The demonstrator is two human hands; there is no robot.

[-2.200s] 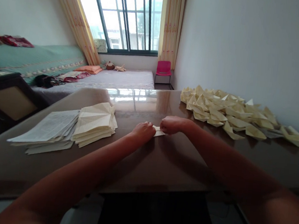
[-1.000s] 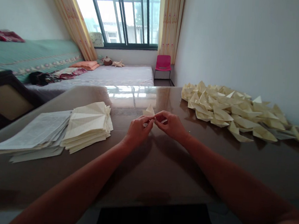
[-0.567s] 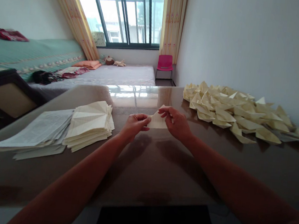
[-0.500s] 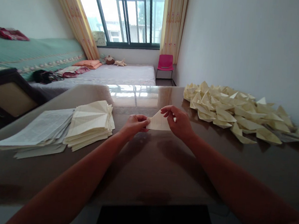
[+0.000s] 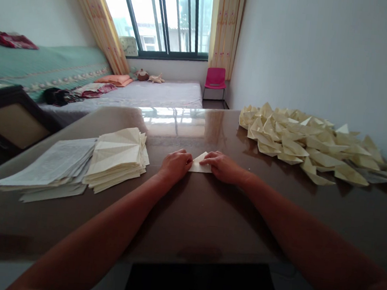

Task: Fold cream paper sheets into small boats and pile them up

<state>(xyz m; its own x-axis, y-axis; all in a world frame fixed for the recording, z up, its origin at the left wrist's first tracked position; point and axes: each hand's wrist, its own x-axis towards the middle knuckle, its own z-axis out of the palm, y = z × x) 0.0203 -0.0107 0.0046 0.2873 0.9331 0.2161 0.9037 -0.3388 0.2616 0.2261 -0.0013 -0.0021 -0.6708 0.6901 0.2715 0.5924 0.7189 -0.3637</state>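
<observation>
A small folded sheet of cream paper (image 5: 196,166) lies on the brown glossy table (image 5: 202,220), its top coming to a point. My left hand (image 5: 176,164) is closed at the paper's left edge, fingers curled over it. From the other side, my right hand (image 5: 224,166) grips the right part, with fingertips pressing on the paper's face. Both hands rest low at the tabletop and cover the paper's two ends.
On the left lie a stack of creased cream sheets (image 5: 117,160) and a pile of greyish printed sheets (image 5: 53,162). Many folded paper boats (image 5: 294,141) crowd the right side by the wall. Beyond the table are a bed (image 5: 171,94) and a pink chair (image 5: 215,79).
The paper has come down from above the table onto its surface. My right hand has lowered, its raised fingers now pressing on the paper; my left hand has turned knuckles up.
</observation>
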